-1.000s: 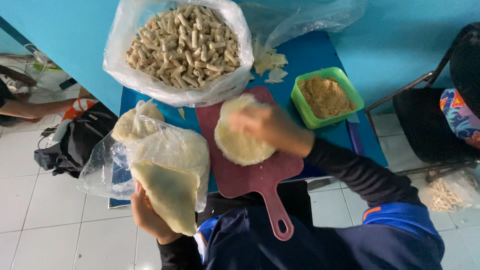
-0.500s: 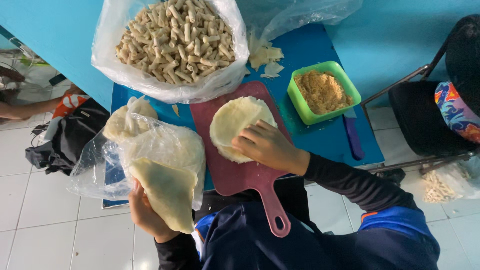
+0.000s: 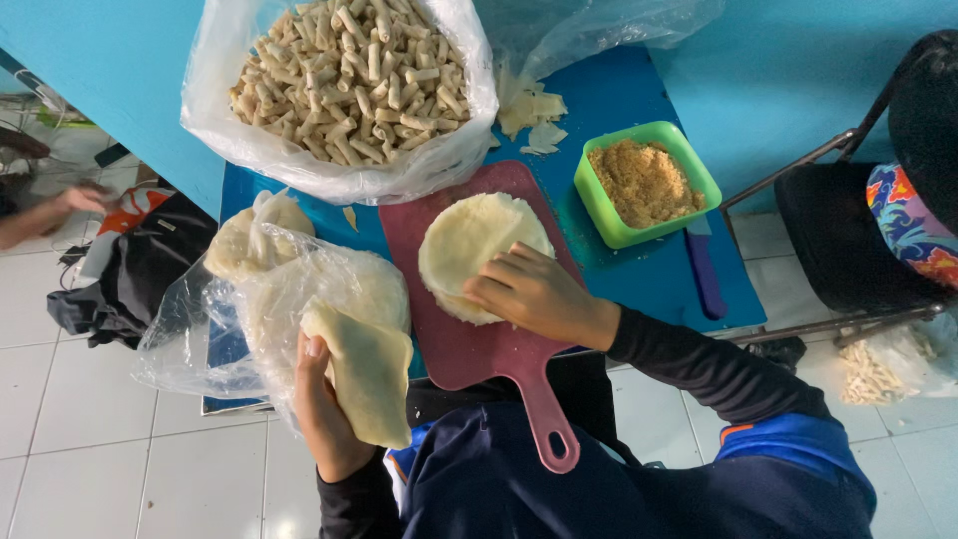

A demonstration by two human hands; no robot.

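My left hand [image 3: 319, 399] holds a folded stack of pale dough wrappers [image 3: 367, 371] at the mouth of a clear plastic bag [image 3: 230, 309] with more wrappers inside. My right hand [image 3: 534, 294] rests with its fingertips on the near right edge of a round wrapper [image 3: 469, 245] lying flat on a dark red cutting board [image 3: 479, 354]. A green square tub of brown crumbly filling [image 3: 647, 182] stands to the right of the board. Behind the board a big clear bag of rolled pastry sticks [image 3: 349, 75] stands open.
All this sits on a small blue table [image 3: 629, 95] against a blue wall. A purple-handled knife [image 3: 704, 271] lies by the tub, wrapper scraps [image 3: 529, 110] behind it. Another person's hand [image 3: 75, 200] and a black bag [image 3: 130, 274] are at the left; a chair [image 3: 848, 225] stands at the right.
My right hand has drawn back from the far side of the round wrapper to its near edge, and the wrapper now lies flat on the board. My left hand still holds the stack.
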